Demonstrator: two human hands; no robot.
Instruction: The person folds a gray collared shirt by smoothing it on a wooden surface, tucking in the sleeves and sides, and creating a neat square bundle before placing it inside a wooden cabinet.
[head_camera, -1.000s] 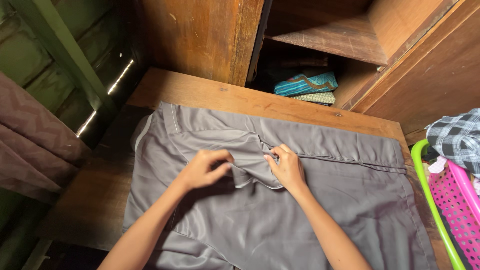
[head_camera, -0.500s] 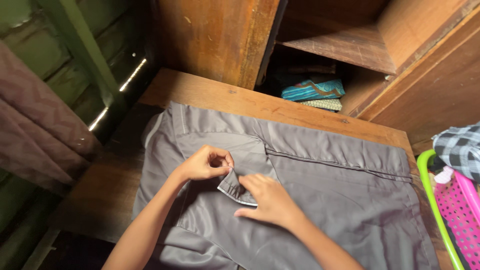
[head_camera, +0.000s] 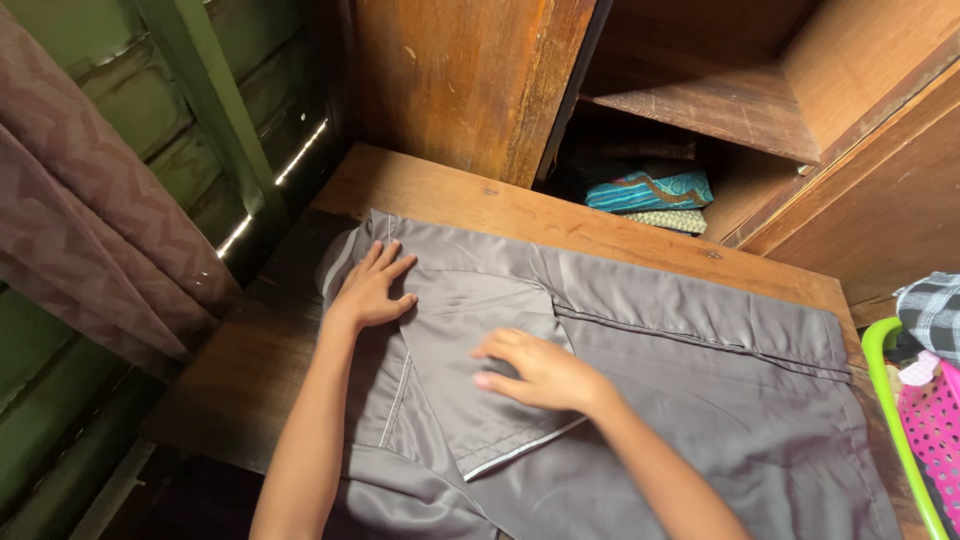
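Note:
A grey satin garment (head_camera: 680, 400) lies spread over a wooden table (head_camera: 470, 205). A folded panel of it with a pale piped edge (head_camera: 520, 452) lies across the left half. My left hand (head_camera: 372, 287) rests flat, fingers spread, on the cloth near its upper left corner. My right hand (head_camera: 535, 372) presses flat on the folded panel at the middle, its fingers pointing left. Neither hand grips anything.
A wooden cupboard (head_camera: 470, 80) stands open behind the table, with folded teal and patterned cloths (head_camera: 650, 192) on its lower shelf. A pink and green laundry basket (head_camera: 925, 420) with checked cloth (head_camera: 935, 310) is at the right edge. A brownish curtain (head_camera: 90, 230) hangs at left.
Both hands let go of the pinched fold and now lie flat. The left hand slid up and left; the panel is spread out smooth. The view shifted slightly.

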